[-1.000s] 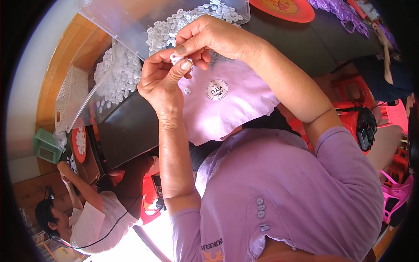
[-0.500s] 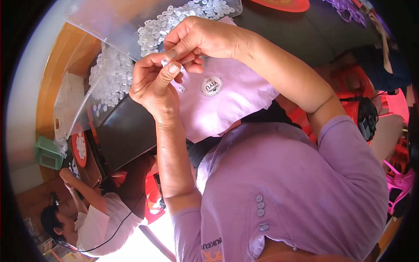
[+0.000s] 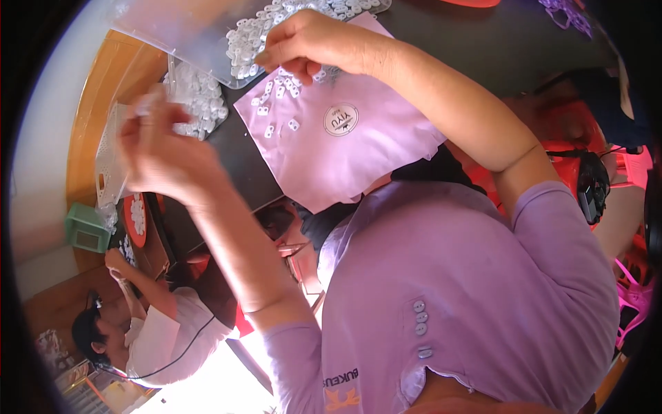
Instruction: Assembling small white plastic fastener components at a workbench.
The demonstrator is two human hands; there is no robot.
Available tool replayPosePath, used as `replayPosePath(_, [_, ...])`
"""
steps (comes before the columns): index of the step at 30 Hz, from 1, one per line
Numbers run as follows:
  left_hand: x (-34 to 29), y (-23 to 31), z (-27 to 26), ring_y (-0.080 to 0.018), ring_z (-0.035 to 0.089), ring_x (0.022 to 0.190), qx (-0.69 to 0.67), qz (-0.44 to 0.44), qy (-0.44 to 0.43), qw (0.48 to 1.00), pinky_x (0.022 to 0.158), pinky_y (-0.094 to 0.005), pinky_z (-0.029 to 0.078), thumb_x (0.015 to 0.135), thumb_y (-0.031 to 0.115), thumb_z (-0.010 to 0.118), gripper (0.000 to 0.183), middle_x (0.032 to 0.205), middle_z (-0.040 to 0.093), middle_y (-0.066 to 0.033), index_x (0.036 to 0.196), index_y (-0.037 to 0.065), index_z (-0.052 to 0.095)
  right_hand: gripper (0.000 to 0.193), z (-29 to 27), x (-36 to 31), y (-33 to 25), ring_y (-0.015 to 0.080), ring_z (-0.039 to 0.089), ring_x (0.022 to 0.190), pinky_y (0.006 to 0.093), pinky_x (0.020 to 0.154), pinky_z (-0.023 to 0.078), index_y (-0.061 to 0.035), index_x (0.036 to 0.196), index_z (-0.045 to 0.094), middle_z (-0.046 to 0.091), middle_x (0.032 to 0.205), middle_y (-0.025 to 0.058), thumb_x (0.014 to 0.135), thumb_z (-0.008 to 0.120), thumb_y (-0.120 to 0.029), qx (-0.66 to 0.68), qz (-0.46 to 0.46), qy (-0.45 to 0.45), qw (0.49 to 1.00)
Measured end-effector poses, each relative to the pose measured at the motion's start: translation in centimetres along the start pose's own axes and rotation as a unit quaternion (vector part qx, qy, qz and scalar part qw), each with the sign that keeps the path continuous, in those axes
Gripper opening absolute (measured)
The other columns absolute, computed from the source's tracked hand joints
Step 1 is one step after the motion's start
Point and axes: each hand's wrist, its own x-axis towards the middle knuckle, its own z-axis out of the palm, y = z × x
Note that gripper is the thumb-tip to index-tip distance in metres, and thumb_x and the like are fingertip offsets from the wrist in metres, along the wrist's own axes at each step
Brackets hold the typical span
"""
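Observation:
My left hand (image 3: 155,148) is smeared by motion over the left clear plastic bin, so whether its fingers hold anything cannot be made out. That bin holds a heap of small white plastic pieces (image 3: 200,96). My right hand (image 3: 310,45) hovers at the far edge of a pink cloth (image 3: 324,169), with thumb and forefinger pinched together and the other fingers curled. Anything between those fingertips is hidden. Several white two-holed pieces (image 3: 279,90) lie scattered on the cloth just below it. Beyond the hand, a second clear bin (image 3: 172,48) holds more white pieces.
A dark table (image 3: 441,55) spreads under the cloth and bins. Purple strands (image 3: 565,17) lie at the far right. At left are a green basket (image 3: 86,228) and a red tray (image 3: 136,221) of white pieces. Another person (image 3: 158,331) works there. A pink chair (image 3: 631,297) stands right.
My hands were together over the cloth, fingering small white pieces. Now the left has swung left over the bin, while the right stays near the cloth's far edge. More scattered pieces show.

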Motion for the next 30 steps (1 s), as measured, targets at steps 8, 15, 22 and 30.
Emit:
replayPosePath(8, [4.5,0.7,-2.6,-0.0141,0.06,0.064,0.425,0.257,-0.094,0.863,0.061,-0.0286,0.049,0.077,0.01,0.076,0.021,0.08,0.067,-0.0021,0.096,0.005,0.07,0.02,-1.1,0.4,-0.4,0.0161,0.053,0.039,0.0278,0.036,0.037,0.0021,0.071,0.062,0.056,0.054,0.0076,0.083,0.064,-0.013,0.139,-0.044,0.081,0.986])
replayPosePath(15, [-8.0,-1.1,-2.2,-0.023,0.058,0.078,0.39,0.145,-0.436,0.798,0.071,-0.0331,0.048,0.081,0.001,0.066,0.016,0.087,0.059,-0.0071,0.097,0.006,0.066,0.018,-0.5,0.9,0.0,0.016,0.053,0.04,0.0281,0.037,0.041,0.0041,0.07,0.061,0.056,0.056,0.0085,0.083,0.066,-0.008,0.205,-0.1,0.073,0.971])
replayPosePath(22, [-8.0,-2.0,-2.3,-0.028,0.058,0.081,0.401,0.177,-0.472,0.765,0.067,-0.0391,0.051,0.078,0.001,0.064,0.01,0.084,0.056,-0.0079,0.087,0.006,0.063,0.016,-0.5,0.7,-0.6,0.0148,0.053,0.042,0.0279,0.036,0.041,0.0034,0.075,0.062,0.056,0.057,0.0077,0.081,0.068,-0.01,0.18,-0.074,0.123,0.973])
replayPosePath(30, [-6.2,-2.8,-2.5,-0.0305,0.059,0.071,0.268,-0.018,-0.531,0.804,0.061,-0.0363,0.048,0.073,-0.006,0.066,0.019,0.082,0.056,-0.0114,0.087,0.003,0.058,0.023,-0.3,1.8,1.4,0.0205,0.059,0.052,0.0343,0.051,0.046,0.0001,0.074,0.065,0.061,0.061,0.0094,0.08,0.069,-0.021,-0.031,-0.154,0.163,0.974])
